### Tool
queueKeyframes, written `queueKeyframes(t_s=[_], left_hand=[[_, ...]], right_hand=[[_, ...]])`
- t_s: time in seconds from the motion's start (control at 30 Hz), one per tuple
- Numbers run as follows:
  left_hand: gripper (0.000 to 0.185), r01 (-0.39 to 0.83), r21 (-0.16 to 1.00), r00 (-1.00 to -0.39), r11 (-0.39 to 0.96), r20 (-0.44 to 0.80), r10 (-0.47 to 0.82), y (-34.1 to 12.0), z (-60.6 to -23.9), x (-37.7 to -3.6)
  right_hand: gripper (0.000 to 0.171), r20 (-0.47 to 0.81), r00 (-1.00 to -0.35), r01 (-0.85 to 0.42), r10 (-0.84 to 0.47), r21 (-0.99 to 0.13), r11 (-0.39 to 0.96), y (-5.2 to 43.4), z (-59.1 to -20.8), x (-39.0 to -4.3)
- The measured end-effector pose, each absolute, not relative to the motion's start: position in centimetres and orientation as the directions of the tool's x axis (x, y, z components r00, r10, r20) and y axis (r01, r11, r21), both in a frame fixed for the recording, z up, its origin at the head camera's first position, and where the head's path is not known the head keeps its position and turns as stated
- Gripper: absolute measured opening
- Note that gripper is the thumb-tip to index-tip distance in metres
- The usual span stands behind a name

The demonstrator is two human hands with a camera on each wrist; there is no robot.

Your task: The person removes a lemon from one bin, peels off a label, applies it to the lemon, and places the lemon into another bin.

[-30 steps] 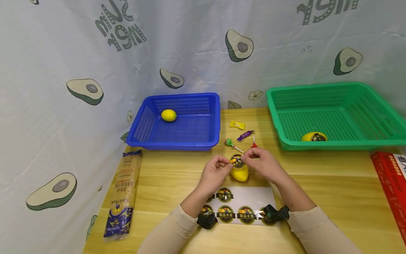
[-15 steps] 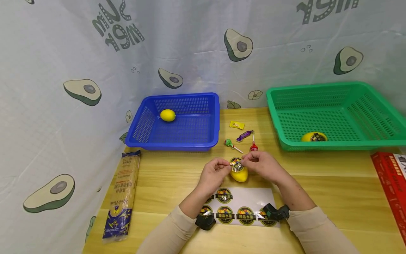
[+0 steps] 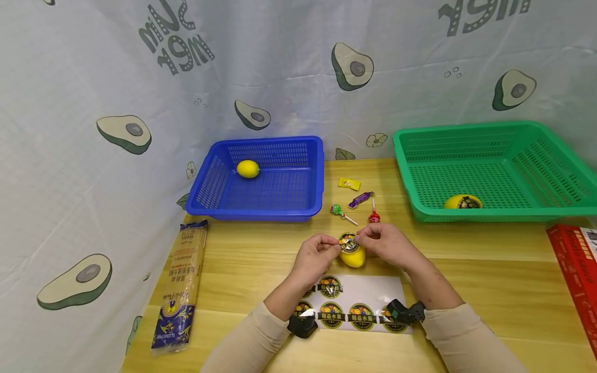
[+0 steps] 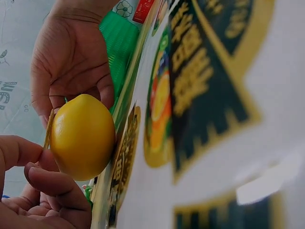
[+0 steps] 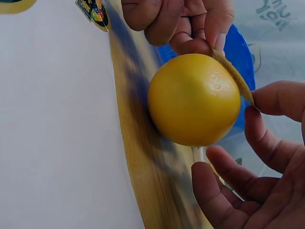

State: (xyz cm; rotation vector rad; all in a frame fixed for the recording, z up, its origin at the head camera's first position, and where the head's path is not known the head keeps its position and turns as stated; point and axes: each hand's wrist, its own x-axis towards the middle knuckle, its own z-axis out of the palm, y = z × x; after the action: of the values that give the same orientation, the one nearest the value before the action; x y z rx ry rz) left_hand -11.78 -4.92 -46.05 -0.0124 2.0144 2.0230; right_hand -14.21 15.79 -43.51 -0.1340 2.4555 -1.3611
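A yellow lemon [image 3: 353, 257] lies on the wooden table just above a white sheet of round fruit stickers [image 3: 368, 290]. Both hands pinch one round sticker [image 3: 348, 242] and hold it against the lemon's top. My left hand [image 3: 337, 248] pinches its left edge and my right hand [image 3: 359, 238] its right edge. In the left wrist view the sticker [image 4: 48, 129] shows edge-on against the lemon [image 4: 82, 136]. The right wrist view also shows the sticker [image 5: 233, 76] lying on the lemon [image 5: 193, 99], held between the fingertips [image 5: 267, 98] of both hands.
A blue basket [image 3: 261, 210] at the back left holds a bare lemon [image 3: 247, 169]. A green basket [image 3: 466, 213] at the back right holds a labelled lemon [image 3: 462, 201]. Candies [image 3: 360, 199] and lollipops [image 3: 337, 210] lie between them. A spaghetti pack [image 3: 181, 282] lies left, a red box [image 3: 576, 259] right.
Both hands have brought the sticker slightly down onto the top of the lemon. Nothing else has moved.
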Motion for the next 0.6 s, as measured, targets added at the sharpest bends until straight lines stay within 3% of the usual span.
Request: queueKeyframes(t_s=[0.43, 0.6], left_hand=[[0.022, -0.200, 0.977, -0.959, 0.069, -0.210, 0.189, -4.96, -46.30, -11.92], [0.025, -0.220, 0.972, -0.952, 0.077, -0.231, 0.200, -5.25, -46.24, -11.96]], right_hand=[[0.022, -0.263, -0.933, 0.102, -0.246, -0.848, 0.520, 15.82, -43.80, -14.32], [0.030, -0.332, -0.890, 0.184, -0.313, -0.890, 0.418, 15.89, -44.01, -14.28]])
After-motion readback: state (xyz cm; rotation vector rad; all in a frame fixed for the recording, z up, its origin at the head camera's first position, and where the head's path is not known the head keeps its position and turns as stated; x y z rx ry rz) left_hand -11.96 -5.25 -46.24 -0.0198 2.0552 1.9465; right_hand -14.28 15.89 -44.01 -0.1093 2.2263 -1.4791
